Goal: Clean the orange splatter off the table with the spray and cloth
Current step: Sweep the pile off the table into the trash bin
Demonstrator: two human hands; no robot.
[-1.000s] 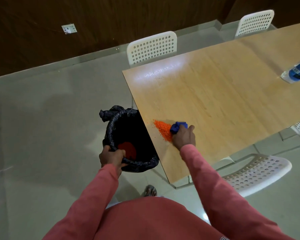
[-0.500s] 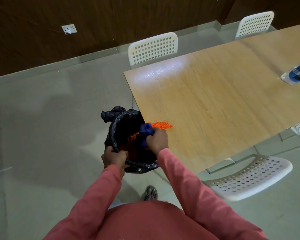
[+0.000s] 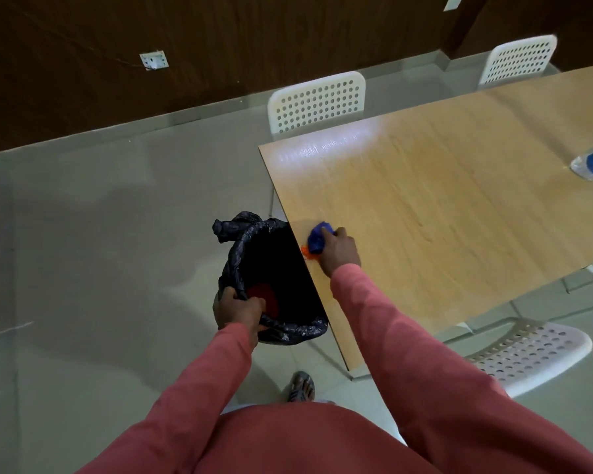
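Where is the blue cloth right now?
The blue cloth is bunched in the right hand on the table near its left edge, beside the black-lined bin.

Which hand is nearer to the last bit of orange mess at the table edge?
The right hand. It holds the blue cloth right against the orange mess at the table edge. The left hand is lower, off the table, gripping the rim of the black bin.

The cloth [image 3: 317, 241] is deep blue; the splatter [image 3: 307, 252] beside it is bright orange. The table [image 3: 459, 200] shows pale wood grain. The bin bag [image 3: 247, 248] is black. 3 white chairs [image 3: 317, 102] carry dotted perforations. Sleeves [image 3: 391, 323] are pink-red.
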